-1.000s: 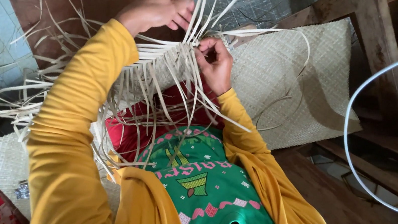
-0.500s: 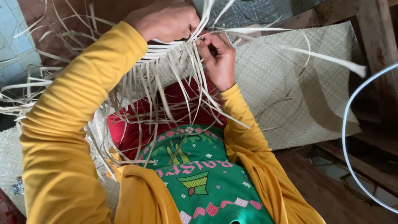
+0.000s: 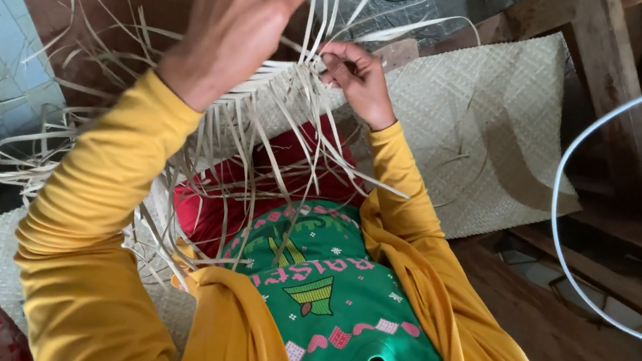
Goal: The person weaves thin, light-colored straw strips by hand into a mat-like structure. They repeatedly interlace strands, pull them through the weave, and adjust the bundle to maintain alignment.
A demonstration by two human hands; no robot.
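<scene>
Left hand (image 3: 231, 18), raised since a second ago into the upper middle of the frame, closer to the camera than before, fingers curled shut around pale straw strips (image 3: 279, 126) and drawing them upward. Half a second earlier down at the woven edge; now lifted clear of it, so probably a strand being pulled through and tightened rather than a fresh one picked out. Just right of centre and a little farther off, right hand (image 3: 358, 79), hardly moved, fingertips pinching the strips where they cross, at the working edge of the woven mat (image 3: 491, 128). Loose ends fanning down over the red cloth (image 3: 228, 202) at centre frame. Farther back, finished mat spreading to the upper right, over wooden beams (image 3: 596, 67). At the right edge, a thin white hoop (image 3: 560, 193), untouched.
</scene>
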